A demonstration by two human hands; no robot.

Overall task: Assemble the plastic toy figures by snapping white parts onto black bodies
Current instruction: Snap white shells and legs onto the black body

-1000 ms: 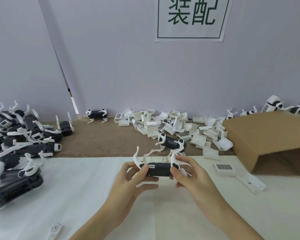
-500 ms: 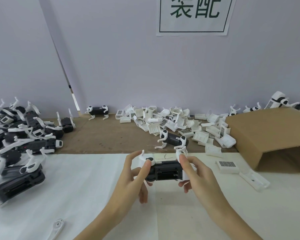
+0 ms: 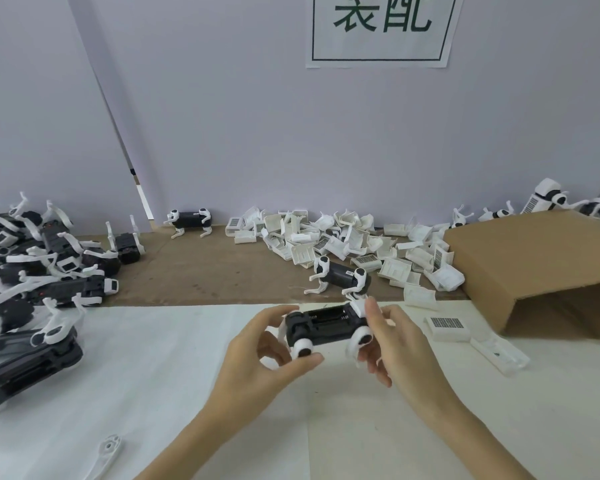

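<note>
Cardboard box (image 3: 534, 258) lies beneath a wall sign (image 3: 381, 29).

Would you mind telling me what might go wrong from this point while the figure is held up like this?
1. The black body is held above the table only at its ends, by the left hand and right hand; a hard press might make it slip.
2. Its thin white legs sit under the fingers and could bend or pop off.
3. The standing figure just behind could be knocked over.
</note>
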